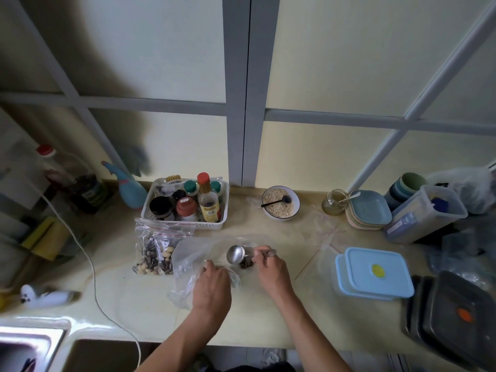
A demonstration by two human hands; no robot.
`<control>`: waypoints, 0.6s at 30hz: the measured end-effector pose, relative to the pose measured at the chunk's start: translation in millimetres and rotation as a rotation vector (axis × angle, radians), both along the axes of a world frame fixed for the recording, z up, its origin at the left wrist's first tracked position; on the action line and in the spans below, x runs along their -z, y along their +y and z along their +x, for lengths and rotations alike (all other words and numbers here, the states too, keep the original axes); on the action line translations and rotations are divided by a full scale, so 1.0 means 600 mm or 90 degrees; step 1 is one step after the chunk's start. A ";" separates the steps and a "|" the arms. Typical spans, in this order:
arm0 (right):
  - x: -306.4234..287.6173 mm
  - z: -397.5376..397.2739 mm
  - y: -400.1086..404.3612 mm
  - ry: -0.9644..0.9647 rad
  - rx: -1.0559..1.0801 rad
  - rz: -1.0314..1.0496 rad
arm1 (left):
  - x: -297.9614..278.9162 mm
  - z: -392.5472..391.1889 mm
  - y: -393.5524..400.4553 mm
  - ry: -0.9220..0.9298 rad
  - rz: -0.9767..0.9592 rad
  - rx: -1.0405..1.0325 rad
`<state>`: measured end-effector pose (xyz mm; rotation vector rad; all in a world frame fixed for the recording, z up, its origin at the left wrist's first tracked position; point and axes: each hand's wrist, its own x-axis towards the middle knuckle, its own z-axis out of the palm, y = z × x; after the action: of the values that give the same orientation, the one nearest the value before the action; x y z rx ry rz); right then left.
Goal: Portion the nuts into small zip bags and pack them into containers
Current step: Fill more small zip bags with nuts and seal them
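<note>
Mid-counter, the left hand (pixel 212 285) pinches a clear zip bag (pixel 193 261) open; the right hand (pixel 271 269) grips a tilted metal scoop (pixel 236 254) over dark nuts (pixel 246 263).

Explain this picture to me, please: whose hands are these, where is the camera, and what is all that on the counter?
No machine here: a person wears a camera on the head, looking down at their own two hands. The left hand grips a clear plastic bag. The right hand holds a metal spoon tipped over some nuts. On the counter lie filled zip bags of nuts, a white basket of bottles, a bowl of oats, stacked plates, blue-lidded containers and dark ones.
</note>
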<state>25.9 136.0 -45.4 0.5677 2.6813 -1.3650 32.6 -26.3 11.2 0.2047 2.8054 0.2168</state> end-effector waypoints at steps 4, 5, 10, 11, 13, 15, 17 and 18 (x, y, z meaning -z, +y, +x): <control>0.010 -0.002 0.024 0.046 0.057 0.040 | -0.009 0.005 -0.014 0.013 0.020 -0.032; 0.009 -0.003 0.030 0.067 0.071 0.055 | -0.011 0.000 -0.016 0.016 0.022 -0.044; -0.014 -0.012 0.043 0.098 0.141 0.081 | -0.017 -0.021 -0.023 0.013 0.046 -0.067; -0.017 -0.013 0.041 0.088 0.154 0.080 | -0.016 -0.023 -0.022 0.011 0.059 -0.071; -0.018 -0.013 0.031 0.063 0.185 0.054 | -0.011 -0.026 -0.019 0.006 0.076 -0.072; -0.017 -0.006 0.015 0.042 0.231 -0.046 | -0.009 -0.027 -0.016 0.005 0.087 -0.076; -0.016 0.006 -0.005 0.026 0.283 -0.194 | -0.004 -0.029 -0.013 0.006 0.101 -0.072; -0.014 0.012 -0.012 0.015 0.300 -0.247 | -0.001 -0.030 -0.013 0.006 0.106 -0.070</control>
<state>33.3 128.7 -37.0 1.1835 2.2795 -1.9443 14.8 -33.8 11.7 0.0897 2.8117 0.4760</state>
